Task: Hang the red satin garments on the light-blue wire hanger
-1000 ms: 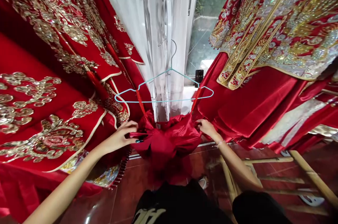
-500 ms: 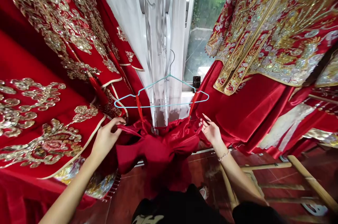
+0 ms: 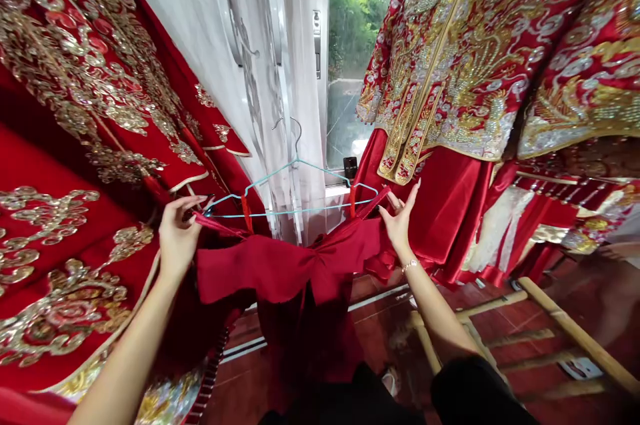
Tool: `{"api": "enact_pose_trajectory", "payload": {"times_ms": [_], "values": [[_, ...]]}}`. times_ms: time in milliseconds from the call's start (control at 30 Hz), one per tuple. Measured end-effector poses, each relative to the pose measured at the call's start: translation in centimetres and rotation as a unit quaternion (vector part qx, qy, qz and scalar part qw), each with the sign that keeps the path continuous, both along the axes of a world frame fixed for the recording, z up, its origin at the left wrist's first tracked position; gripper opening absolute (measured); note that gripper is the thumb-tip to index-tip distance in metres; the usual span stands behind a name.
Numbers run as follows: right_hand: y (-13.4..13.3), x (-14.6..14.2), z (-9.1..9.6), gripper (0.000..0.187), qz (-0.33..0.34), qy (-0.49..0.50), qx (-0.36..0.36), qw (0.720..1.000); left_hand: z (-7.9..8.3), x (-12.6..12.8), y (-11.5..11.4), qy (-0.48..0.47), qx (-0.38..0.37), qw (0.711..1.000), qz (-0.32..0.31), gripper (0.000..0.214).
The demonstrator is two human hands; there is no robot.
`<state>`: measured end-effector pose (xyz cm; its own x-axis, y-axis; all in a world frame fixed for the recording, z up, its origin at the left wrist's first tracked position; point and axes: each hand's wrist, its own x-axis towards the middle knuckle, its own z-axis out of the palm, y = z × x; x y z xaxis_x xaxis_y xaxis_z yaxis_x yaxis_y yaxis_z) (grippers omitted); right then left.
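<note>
A plain red satin garment point(image 3: 290, 265) hangs by two thin red straps from a light blue wire hanger point(image 3: 295, 191) hooked in front of a white sheer curtain point(image 3: 280, 111). My left hand point(image 3: 177, 238) pinches the garment's left upper edge and lifts it up toward the hanger's left end. My right hand point(image 3: 400, 218) is at the garment's right upper corner, fingers partly stretched, the red cloth pressed against thumb and palm beside the hanger's right end.
Red robes with gold embroidery hang close on the left point(image 3: 85, 165) and on the right point(image 3: 475, 78). A wooden ladder-like frame point(image 3: 550, 318) lies at lower right on the dark red tiled floor point(image 3: 380, 305). A window point(image 3: 350, 45) behind shows trees.
Both hands have risen with the red garment's top edge, from below the hanger to level with its bar, spreading the cloth out wider. The view has tilted upward.
</note>
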<state>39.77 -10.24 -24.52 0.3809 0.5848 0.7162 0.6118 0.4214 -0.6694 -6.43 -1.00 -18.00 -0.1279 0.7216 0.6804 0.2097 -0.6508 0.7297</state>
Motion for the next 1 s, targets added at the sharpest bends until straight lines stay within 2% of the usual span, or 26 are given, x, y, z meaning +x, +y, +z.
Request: {"api": "enact_pose_trajectory", "payload": {"times_ms": [100,233,367,467,567,633,700,767,833,933,1000], "values": [[1.5,0.9,1.3,0.110,-0.003,-0.020,0.019,1.000,1.9,0.5,0.3,0.023,-0.008,0.998,-0.051,0.039],[2.7,0.6,3.6,0.116,0.078,-0.061,0.023,0.995,4.5,1.5,0.4,0.077,-0.011,0.987,-0.143,0.037],[3.1,-0.1,5.2,0.120,0.154,-0.074,0.020,0.985,5.8,2.5,1.1,0.115,0.014,0.973,-0.199,0.035],[3.3,-0.3,5.6,0.121,0.168,-0.076,0.037,0.982,6.3,2.9,2.2,0.119,-0.008,0.956,-0.269,0.050],[3.6,-0.2,5.4,0.124,0.202,-0.092,0.046,0.974,6.9,3.5,3.0,0.165,-0.059,0.919,-0.354,0.071],[3.6,-0.1,4.9,0.124,0.224,-0.108,0.046,0.967,7.2,4.0,3.3,0.199,-0.061,0.907,-0.365,0.078],[3.5,0.0,4.3,0.119,0.220,-0.128,0.035,0.966,7.2,3.8,3.5,0.239,-0.045,0.914,-0.324,0.077],[3.3,0.2,3.5,0.110,0.195,-0.157,0.003,0.968,7.0,2.8,3.7,0.307,-0.041,0.920,-0.240,0.070],[3.0,0.5,2.6,0.102,0.162,-0.200,-0.029,0.966,6.4,1.3,3.2,0.385,-0.051,0.911,-0.141,0.062],[2.8,0.6,1.7,0.098,0.140,-0.248,-0.026,0.958,4.5,-0.5,1.0,0.422,-0.029,0.906,-0.024,0.065],[2.9,0.5,1.5,0.101,0.125,-0.224,0.022,0.966,2.6,-0.7,-1.4,0.411,0.013,0.911,0.036,0.065]]}}
